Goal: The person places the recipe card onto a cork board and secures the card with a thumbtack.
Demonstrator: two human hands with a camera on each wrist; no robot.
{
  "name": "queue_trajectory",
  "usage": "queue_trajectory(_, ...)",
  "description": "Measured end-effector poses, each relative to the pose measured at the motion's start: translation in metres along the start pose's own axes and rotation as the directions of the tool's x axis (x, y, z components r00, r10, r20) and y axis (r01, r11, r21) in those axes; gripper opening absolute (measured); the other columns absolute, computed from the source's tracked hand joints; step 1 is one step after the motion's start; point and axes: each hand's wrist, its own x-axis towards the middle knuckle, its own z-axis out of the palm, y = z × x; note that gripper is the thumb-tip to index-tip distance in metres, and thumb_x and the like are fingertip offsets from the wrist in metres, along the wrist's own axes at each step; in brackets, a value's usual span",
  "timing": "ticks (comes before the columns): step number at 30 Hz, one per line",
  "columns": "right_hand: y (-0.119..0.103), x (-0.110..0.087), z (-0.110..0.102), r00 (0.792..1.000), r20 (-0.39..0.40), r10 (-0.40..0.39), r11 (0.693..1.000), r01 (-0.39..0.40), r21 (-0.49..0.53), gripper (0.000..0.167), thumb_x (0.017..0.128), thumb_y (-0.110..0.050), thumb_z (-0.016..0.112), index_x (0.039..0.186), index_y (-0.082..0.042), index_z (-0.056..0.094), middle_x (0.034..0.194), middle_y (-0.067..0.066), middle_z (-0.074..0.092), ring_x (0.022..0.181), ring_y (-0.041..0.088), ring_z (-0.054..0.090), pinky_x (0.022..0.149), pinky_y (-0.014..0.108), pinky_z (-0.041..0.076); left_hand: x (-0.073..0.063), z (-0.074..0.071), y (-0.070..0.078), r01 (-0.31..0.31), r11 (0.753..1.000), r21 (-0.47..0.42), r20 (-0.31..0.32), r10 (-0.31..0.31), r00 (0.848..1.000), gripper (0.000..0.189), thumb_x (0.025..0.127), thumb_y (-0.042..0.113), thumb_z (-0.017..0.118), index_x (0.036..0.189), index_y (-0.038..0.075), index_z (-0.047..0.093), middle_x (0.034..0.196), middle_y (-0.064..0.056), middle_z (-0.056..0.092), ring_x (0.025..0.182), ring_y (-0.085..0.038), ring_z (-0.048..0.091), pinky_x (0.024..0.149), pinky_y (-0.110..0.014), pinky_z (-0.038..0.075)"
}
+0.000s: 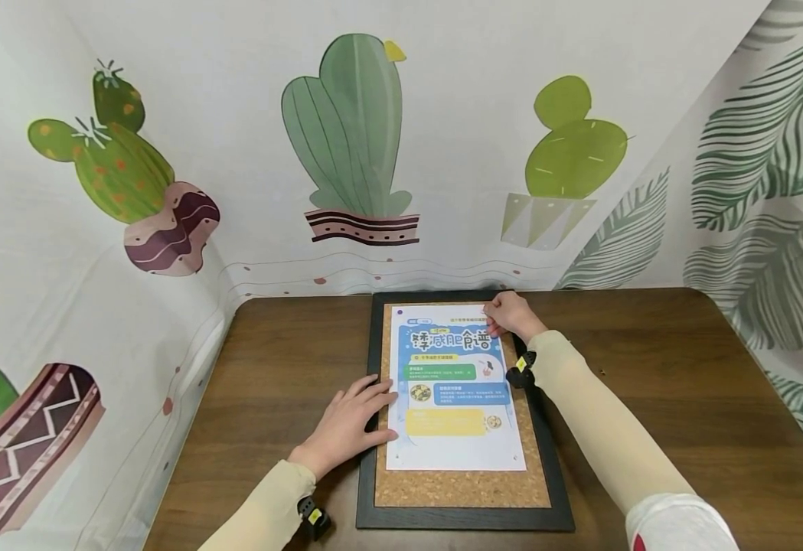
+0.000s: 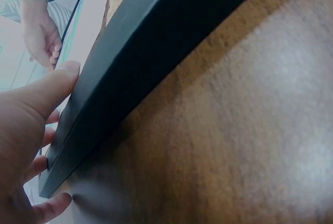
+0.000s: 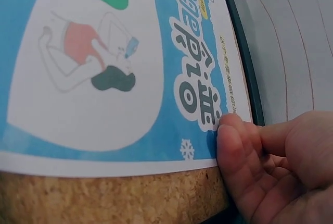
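A printed poster (image 1: 456,451) with blue, green and yellow panels lies on a cork board (image 1: 463,490) in a black frame (image 1: 466,519). A small purple pin (image 1: 399,312) shows at its upper left corner. My right hand (image 1: 509,314) is at the upper right corner, its fingers (image 3: 234,148) curled and pinching there; they cover the corner, so anything small between them is hidden. Over the frame's left side rests my left hand (image 1: 349,421), fingers spread and fingertips on the poster's left edge. In the left wrist view its thumb (image 2: 62,81) lies over the frame's edge.
The board lies on a brown wooden table (image 1: 663,390), its far side close to the back edge. Behind hangs a white cloth (image 1: 463,115) printed with cacti and leaves. Dark cameras (image 1: 521,373) are strapped to both wrists.
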Motion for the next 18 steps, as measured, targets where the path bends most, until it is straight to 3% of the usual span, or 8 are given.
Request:
queue_trajectory(12, -0.0063, -0.0042, 0.0016, 1.000, 0.016, -0.019, 0.992, 0.020, -0.121, 0.019, 0.109, -0.009, 0.049, 0.098, 0.005, 0.057, 0.073, 0.008, 0.063, 0.054, 0.011, 0.065, 0.058, 0.028, 0.058, -0.0017, -0.0007, 0.0005, 0.003, 1.000, -0.006, -0.001, -0.003, 1.000, 0.064, 0.095, 0.050, 0.074, 0.147, 0.017, 0.061, 0.159, -0.004, 0.049, 0.152, -0.032, 0.035, 0.107, -0.066, 0.040)
queue_trajectory(18, -0.0065, -0.0076, 0.0042, 0.998, -0.043, -0.052, 0.988, 0.045, -0.148, 0.020, 0.107, -0.010, 0.052, 0.093, 0.004, 0.059, 0.070, 0.008, 0.063, 0.053, 0.012, 0.063, 0.055, 0.027, 0.057, -0.0006, -0.0005, 0.0006, 0.003, 1.000, -0.003, -0.006, -0.003, 1.000, 0.064, 0.094, 0.051, 0.074, 0.147, 0.017, 0.062, 0.159, -0.004, 0.049, 0.151, -0.032, 0.035, 0.106, -0.066, 0.040)
